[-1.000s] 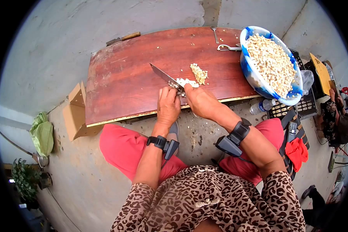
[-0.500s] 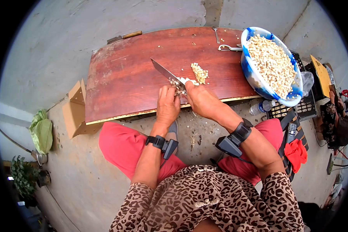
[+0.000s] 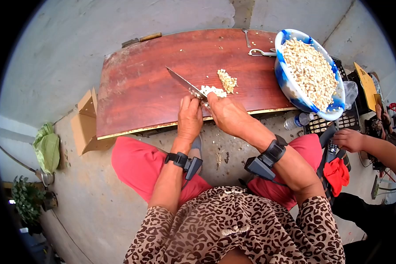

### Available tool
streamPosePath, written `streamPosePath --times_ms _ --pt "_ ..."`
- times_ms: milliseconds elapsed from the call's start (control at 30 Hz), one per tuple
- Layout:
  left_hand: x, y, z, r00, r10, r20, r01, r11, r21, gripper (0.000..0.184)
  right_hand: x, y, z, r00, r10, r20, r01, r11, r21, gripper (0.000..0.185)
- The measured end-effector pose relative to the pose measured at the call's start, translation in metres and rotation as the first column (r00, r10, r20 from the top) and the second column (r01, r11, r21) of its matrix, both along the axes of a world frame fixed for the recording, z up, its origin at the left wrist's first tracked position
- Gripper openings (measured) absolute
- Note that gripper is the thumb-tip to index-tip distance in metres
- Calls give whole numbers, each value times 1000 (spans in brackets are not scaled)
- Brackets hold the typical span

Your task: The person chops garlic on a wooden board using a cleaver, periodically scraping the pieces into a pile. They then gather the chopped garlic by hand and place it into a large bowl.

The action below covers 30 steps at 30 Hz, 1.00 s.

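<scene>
My right hand [image 3: 228, 113] is wrapped round the handle of a knife [image 3: 183, 81], whose wide blade points up and left over the red-brown tabletop [image 3: 145, 88]. Close to the table's front edge, my left hand [image 3: 190, 116] is closed, its fingertips bent beside the blade; what they hold is hidden. White chopped pieces [image 3: 213, 91] lie against the far side of the knife. A little farther back is a small pile of yellowish chopped pieces [image 3: 227, 81].
A blue-and-white basin [image 3: 282, 83] full of pale pieces stands at the table's right end, beside a white-handled peeler [image 3: 262, 53] and a fork [image 3: 246, 38]. Another person's hand [image 3: 348, 140] is over a remote control [image 3: 331, 150]. A plastic bottle [image 3: 298, 121] lies below the basin.
Another person's hand and arm have come in from the right, reaching the remote control. The knife and my right hand have shifted slightly left.
</scene>
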State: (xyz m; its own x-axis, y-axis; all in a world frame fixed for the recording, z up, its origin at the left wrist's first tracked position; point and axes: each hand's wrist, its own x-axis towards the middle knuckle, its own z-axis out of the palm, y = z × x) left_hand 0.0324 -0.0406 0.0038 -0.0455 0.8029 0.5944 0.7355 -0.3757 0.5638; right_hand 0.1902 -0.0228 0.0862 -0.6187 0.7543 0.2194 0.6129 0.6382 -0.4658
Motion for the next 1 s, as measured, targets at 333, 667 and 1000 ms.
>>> streamPosePath --times_ms 333,667,1000 --pt "0 -5 1 999 0 45 1 999 -33 20 -2 0 -4 999 10 38 -9 1000 -21 14" --pt "-3 -5 5 997 -11 -79 5 997 -71 15 -6 1 -31 1000 25 5 -25 1000 12 15" --pt "-9 0 -6 996 -9 -90 1 996 -88 8 -5 -1 -27 999 49 -19 -49 998 30 20"
